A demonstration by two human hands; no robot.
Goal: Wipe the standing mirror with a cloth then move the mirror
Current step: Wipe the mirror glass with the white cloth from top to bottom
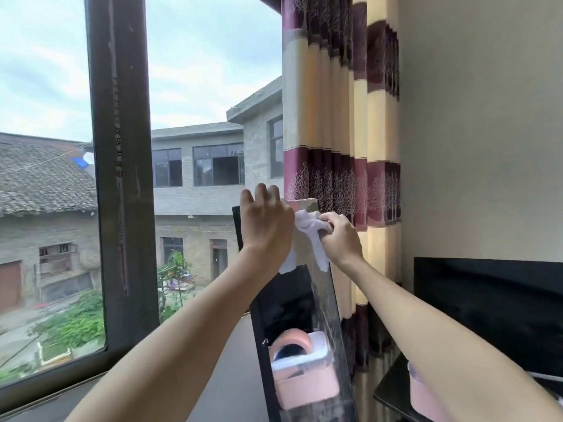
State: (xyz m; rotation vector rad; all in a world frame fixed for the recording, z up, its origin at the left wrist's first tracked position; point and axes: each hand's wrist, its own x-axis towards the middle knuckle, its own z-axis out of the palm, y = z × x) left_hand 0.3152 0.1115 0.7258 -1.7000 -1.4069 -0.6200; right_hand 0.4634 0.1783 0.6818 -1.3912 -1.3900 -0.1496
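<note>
A large window [122, 178] with a dark, scuffed frame fills the left half of the frame, showing grey brick buildings, a tiled roof and cloudy sky. A plain cream wall [481, 117] occupies the upper right. Between them hangs a pleated curtain [341, 117] in horizontal bands of cream and maroon, the maroon bands printed with pale tree shapes. A flat black panel [487, 306] stands against the wall at lower right. The mirror [304, 315] is a tall, narrow rectangle with a thin black frame, located at lower centre, tilted, its top at mid-frame in front of the curtain. Its glass is streaked and hazy along the right side. The lower glass reflects a pink box [304, 379] with a white rim, containing a pink and dark rounded item that cannot be identified. Another pink object [423, 394] sits at the lower right edge, partly behind the right forearm. The left hand [265, 223] is at the upper left of the mirror with fingers extended upward, relaxed; whether it grips the frame cannot be determined. The right hand [338, 236] is closed around a crumpled white cloth [307, 226] of soft, fuzzy texture, pressed against the upper glass, with loose ends hanging down.
</note>
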